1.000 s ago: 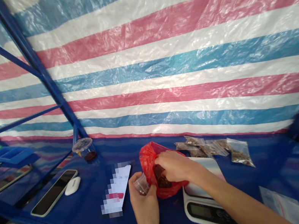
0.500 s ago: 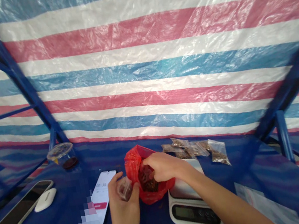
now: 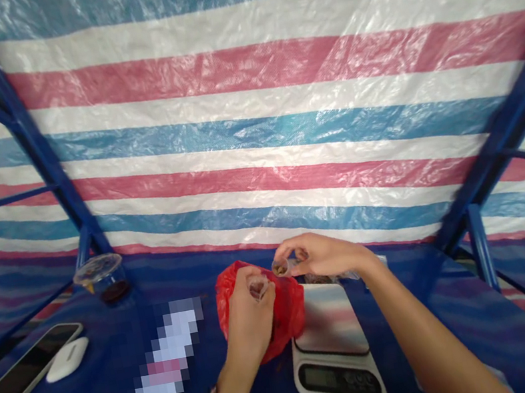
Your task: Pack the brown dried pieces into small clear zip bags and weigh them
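Note:
My left hand (image 3: 250,317), wearing a metal watch at the wrist, has its fingers closed round a small clear plastic bag (image 3: 258,287), its mouth facing up. Just right of it, my right hand (image 3: 316,255) pinches a small clear cup (image 3: 281,268) with brown bits inside. Both hands are over the red plastic bag (image 3: 290,310), whose contents are mostly hidden by my left hand. A kitchen scale (image 3: 330,327) with a bare metal plate stands right beside the red bag. Behind my right hand, filled small bags (image 3: 320,278) are partly covered.
At the left lie a dark phone (image 3: 29,373) and a white earbud case (image 3: 68,359). A blurred-out phone (image 3: 171,355) lies nearer the middle. A lidded clear tub (image 3: 104,278) of dark liquid stands behind. Blue frame bars (image 3: 501,141) and striped sheeting (image 3: 280,125) close the back.
My right hand has come out of the red bag, rising up and right with the small cup. My left hand has moved right, over the red bag, with the clear plastic bag.

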The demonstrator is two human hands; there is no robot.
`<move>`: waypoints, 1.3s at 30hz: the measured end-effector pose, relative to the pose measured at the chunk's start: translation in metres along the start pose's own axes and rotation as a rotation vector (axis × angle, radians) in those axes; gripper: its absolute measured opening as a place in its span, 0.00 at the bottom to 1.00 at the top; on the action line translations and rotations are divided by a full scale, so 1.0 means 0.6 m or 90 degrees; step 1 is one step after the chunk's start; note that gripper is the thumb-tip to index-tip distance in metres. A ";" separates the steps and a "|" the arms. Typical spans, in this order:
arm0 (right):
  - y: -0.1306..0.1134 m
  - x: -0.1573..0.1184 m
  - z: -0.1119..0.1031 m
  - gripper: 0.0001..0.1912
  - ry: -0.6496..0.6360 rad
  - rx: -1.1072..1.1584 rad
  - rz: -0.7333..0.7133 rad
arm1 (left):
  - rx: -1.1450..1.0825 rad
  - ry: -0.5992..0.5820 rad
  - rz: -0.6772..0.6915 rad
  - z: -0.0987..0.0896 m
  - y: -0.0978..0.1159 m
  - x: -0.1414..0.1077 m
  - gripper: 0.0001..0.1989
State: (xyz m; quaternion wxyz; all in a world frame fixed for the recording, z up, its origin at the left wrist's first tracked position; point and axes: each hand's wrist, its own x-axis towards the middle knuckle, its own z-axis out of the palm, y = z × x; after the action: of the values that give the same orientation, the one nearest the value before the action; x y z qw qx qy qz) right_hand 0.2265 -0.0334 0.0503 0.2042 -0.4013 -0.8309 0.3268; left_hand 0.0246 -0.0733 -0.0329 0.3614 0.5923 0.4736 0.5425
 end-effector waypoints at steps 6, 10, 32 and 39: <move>-0.019 -0.027 -0.028 0.16 0.081 -0.037 -0.013 | -0.022 -0.098 0.044 0.043 -0.011 0.057 0.12; -0.030 -0.030 -0.024 0.16 0.095 -0.096 0.023 | -0.030 -0.152 0.064 0.062 -0.020 0.056 0.16; -0.061 0.011 0.031 0.24 0.130 -0.176 -0.064 | -0.130 -0.148 0.069 0.040 -0.036 0.048 0.16; -0.065 0.020 0.039 0.20 0.347 -0.195 -0.100 | -0.111 -0.007 0.065 0.021 -0.033 0.072 0.19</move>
State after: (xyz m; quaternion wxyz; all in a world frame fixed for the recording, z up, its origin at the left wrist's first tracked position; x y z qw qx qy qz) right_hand 0.1844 -0.0507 0.0622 0.3805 -0.4350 -0.8137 0.0616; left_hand 0.0323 -0.0252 -0.0408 0.3864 0.5849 0.3916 0.5961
